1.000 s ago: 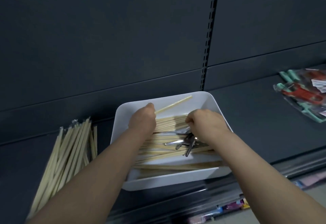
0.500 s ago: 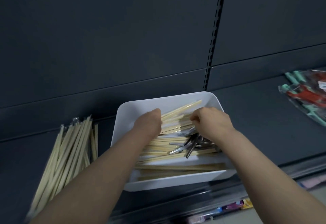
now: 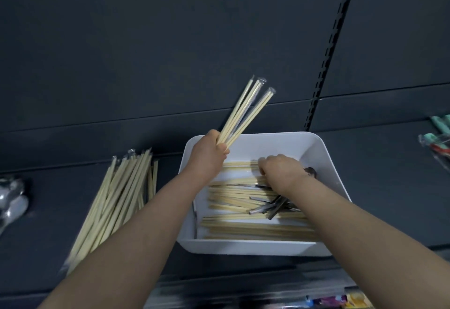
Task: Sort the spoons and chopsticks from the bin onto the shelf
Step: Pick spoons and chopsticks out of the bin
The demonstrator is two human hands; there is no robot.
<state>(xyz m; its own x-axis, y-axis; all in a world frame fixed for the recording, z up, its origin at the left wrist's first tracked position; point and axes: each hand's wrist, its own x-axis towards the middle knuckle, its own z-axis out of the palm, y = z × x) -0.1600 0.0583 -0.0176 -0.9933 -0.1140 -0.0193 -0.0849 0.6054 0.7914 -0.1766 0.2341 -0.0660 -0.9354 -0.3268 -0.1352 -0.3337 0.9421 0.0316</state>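
Chopsticks are up in the left hand, a small plastic-wrapped bundle. Fingers and thumb are clamped round the lower ends, and the tips fan up and to the right above the far left corner of the white bin. That bin sits at the front edge of the dark shelf.

Down inside it is the right hand, knuckles up, fingers curled down onto the loose chopsticks that lie crosswise in layers. The fingertips are buried among them, so I cannot tell whether they have hold of anything. Just under the wrist, metal spoons lie tangled on top of the sticks, handles pointing toward the near left.

Left of the bin on the shelf there's the sorted pile, wrapped chopsticks lying front to back. Over at the shelf's left edge are shiny spoons, set apart from that pile. At the right edge sit packaged goods in teal and red.
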